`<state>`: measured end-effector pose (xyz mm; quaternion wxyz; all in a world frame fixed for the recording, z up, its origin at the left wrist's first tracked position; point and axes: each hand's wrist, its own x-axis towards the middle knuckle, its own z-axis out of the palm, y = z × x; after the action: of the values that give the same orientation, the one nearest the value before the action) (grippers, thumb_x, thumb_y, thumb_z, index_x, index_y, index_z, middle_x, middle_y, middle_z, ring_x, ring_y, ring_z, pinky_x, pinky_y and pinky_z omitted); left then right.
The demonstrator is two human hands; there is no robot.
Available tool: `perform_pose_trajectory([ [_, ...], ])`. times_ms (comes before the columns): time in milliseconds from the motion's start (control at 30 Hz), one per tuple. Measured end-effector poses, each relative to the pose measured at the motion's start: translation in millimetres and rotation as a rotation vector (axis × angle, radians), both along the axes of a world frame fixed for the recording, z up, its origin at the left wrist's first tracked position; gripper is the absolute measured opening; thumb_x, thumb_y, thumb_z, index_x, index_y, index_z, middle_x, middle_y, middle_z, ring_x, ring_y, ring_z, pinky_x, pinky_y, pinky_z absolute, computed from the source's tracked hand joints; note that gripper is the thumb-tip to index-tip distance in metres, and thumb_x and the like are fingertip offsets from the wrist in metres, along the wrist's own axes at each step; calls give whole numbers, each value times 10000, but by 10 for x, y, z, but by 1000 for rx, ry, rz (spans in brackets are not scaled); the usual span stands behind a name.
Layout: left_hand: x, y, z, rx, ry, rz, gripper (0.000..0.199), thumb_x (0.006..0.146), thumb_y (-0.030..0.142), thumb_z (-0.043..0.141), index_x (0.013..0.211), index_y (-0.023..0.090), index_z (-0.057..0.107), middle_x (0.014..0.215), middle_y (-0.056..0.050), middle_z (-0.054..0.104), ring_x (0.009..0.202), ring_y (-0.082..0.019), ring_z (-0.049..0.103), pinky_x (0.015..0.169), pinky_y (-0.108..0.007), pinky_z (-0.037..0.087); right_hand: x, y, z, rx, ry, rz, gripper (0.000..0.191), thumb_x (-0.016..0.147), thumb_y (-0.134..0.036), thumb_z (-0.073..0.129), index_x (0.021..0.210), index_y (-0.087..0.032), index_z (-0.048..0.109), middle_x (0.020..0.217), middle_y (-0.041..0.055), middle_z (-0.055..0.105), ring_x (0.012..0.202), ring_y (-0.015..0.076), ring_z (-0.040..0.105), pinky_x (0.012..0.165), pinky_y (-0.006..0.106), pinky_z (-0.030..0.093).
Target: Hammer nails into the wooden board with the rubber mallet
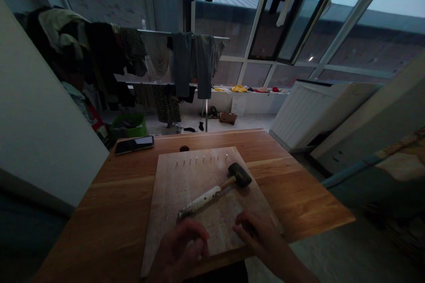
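A wooden board (pixel 186 190) lies on the table, with a row of several thin nails (pixel 196 159) standing upright along its far edge. Diagonally across it rests a mallet (pixel 239 175) with a dark head and a pale, worn handle. My left hand (pixel 181 250) is over the board's near left part, just below the handle's end, with its fingers curled closed. Over the near right part is my right hand (pixel 257 232), also curled, thumb toward the index finger. Whatever either hand may pinch is too small or hidden to make out. Neither hand touches the mallet.
The wooden table (pixel 299 199) carries a phone (pixel 134 144) at its far left and a small dark round object (pixel 184 148) behind the board. Beyond stand a laundry rack with hanging clothes (pixel 182 64), a green basket (pixel 129 125) and a white panelled piece (pixel 308 112).
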<state>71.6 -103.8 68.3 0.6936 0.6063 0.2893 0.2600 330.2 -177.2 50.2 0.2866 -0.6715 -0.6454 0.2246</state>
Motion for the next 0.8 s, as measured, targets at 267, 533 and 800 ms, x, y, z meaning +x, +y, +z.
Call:
perform_pose_trajectory([
  [267, -29, 388, -117, 129, 88, 358, 352, 833, 539, 663, 849, 187, 673, 705, -35, 666, 714, -193, 633, 699, -290, 526, -104, -68, -141, -194, -74, 130, 93, 960, -193, 558, 904, -228, 623, 966, 3, 678, 916, 173, 652, 821, 275, 489],
  [533, -101, 537, -105, 169, 130, 418, 324, 839, 506, 642, 864, 184, 662, 686, -27, 657, 690, -188, 625, 676, -291, 519, 149, -268, -45, -208, -102, 158, 128, 936, -255, 550, 867, -235, 656, 851, 4, 717, 771, 172, 665, 695, 247, 501],
  [800, -247, 1122, 55, 280, 234, 587, 353, 806, 504, 630, 930, 178, 683, 790, -58, 705, 740, -215, 656, 683, -318, 532, 901, -585, -40, -226, -147, -51, 297, 945, -429, 541, 795, -245, 719, 748, 47, 745, 664, 209, 691, 634, 275, 511],
])
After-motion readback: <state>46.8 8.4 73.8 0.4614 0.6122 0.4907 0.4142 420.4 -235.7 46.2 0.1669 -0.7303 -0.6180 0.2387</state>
